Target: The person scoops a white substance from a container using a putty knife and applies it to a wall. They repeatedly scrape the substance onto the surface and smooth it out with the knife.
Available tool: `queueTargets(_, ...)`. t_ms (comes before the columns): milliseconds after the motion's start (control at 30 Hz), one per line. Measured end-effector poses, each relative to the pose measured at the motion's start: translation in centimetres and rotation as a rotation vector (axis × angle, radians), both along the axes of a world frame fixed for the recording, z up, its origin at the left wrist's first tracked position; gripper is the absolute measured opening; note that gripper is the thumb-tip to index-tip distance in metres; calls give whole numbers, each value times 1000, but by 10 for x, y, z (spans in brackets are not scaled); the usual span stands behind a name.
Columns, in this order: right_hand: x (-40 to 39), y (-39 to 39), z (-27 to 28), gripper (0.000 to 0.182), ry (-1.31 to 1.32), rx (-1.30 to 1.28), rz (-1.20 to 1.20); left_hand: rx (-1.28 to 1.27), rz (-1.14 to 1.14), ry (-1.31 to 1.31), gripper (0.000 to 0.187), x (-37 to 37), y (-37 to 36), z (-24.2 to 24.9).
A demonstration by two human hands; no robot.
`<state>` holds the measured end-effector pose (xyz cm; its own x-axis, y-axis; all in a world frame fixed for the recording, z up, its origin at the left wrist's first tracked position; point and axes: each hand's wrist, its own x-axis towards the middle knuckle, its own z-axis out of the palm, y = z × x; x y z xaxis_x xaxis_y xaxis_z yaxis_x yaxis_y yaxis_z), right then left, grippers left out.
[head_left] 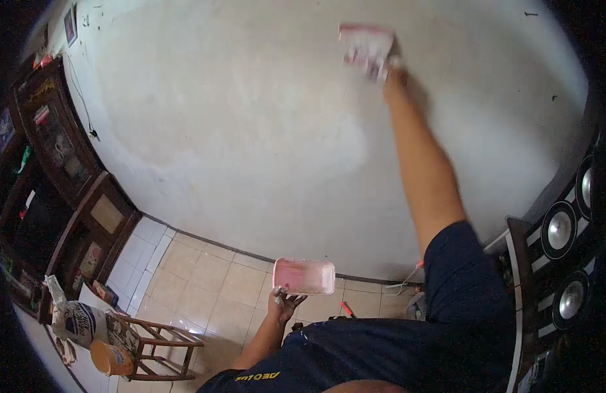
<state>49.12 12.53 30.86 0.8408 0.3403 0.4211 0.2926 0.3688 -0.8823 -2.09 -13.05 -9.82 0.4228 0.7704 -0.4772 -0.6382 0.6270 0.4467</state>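
Observation:
High on the pale wall point(250, 118), my right hand point(393, 67) is closed round a wide, flat spreading tool point(368, 44) with a pinkish-red edge and white smears. The tool lies against or close to the wall, and its handle is hidden in the hand. Low in the view, my left hand point(286, 304) holds a pink rectangular tray point(304, 276) from below at its left end. A whitish residue coats the inside of the tray. White smears also mark the left fingers.
A wooden stool point(165, 342) stands at lower left beside an orange bucket point(111, 358) and a white printed sack point(80, 324). Dark wooden cabinets point(87, 190) line the left. Large speakers point(559, 230) stand at right. A red-handled tool point(347, 309) lies on the tiled floor point(208, 278).

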Motion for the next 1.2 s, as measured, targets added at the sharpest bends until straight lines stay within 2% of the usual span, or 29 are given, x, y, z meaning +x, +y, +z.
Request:
queueTargets(33,26,23,-17,38,2,-8,0,-25,7,-48,21,-2,1,-10)
queueTargets(167,-119,-70,-337,53,220,-327,146,-15,10,10,26,2,1,-9)
queueTargets(200,-136,-91,-402,57,276,-396,185,12,-7,8,24,1,0,-6)
queueTargets(233,-122,-76,-424,61,335,-466,225,37,-25,10,22,2,0,-4)
queueTargets(267,-120,-77,-413,61,338,-461,228,42,-24,13,22,3,-1,-3)
queueTargets(333,-116,-102,-356,60,398,-262,640,41,-1,21,24,4,-3,-4)
queueTargets(367,-134,-120,-322,60,404,-261,635,40,-6,26,24,5,-4,-2)
queueTargets(433,-36,-84,-141,48,323,125,565,28,1,42,25,7,-5,2)
queueTargets(467,-68,-107,-116,43,277,312,525,24,-1,43,25,5,-5,-3)
queueTargets(500,-74,-128,-44,23,61,387,511,30,-4,12,24,2,-3,-10)
queueTargets(533,-48,-121,-5,19,-121,379,480,39,-6,-20,24,1,0,-15)
queueTargets(567,25,-69,13,18,58,553,560,39,-7,-22,24,2,-1,-11)
queueTargets(600,-8,-118,50,14,-92,432,748,16,11,6,22,3,-2,-3)
queueTargets(633,-12,-113,50,14,-93,428,746,-9,27,34,20,5,-3,3)
queueTargets(700,-13,-94,23,14,224,294,250,1,11,19,19,7,-5,8)
queueTargets(733,14,-71,-35,15,262,169,164,19,-1,3,19,4,-5,9)
queueTargets(767,33,-59,-109,43,39,-218,159,16,-5,10,19,1,-3,9)
queueTargets(800,52,-36,-211,43,39,-223,155,21,-15,3,19,2,-3,9)
queueTargets(833,34,-7,-314,59,91,-162,54,28,-21,-9,20,5,-3,7)
queueTargets(867,30,-11,-310,59,91,-163,55,36,-39,-19,21,5,-3,5)
queueTargets(967,-80,-128,-415,25,325,-420,352,44,-32,15,21,6,-7,20)
queueTargets(1000,-85,-131,-403,15,403,-505,450,49,-34,19,21,7,-8,24)
queueTargets(1033,-71,-128,-399,15,406,-500,448,41,-25,30,23,7,-9,27)
queueTargets(1100,-25,-107,-366,39,170,-202,260,34,-21,41,24,6,-10,25)
queueTargets(1133,-36,-128,-277,47,155,245,655,9,-10,26,26,3,-7,17)
queueTargets(1167,-48,-141,-175,50,257,233,533,-17,1,13,28,2,-6,12)
queueTargets(1200,-66,-149,-87,43,75,259,343,-16,-2,13,28,2,-7,12)
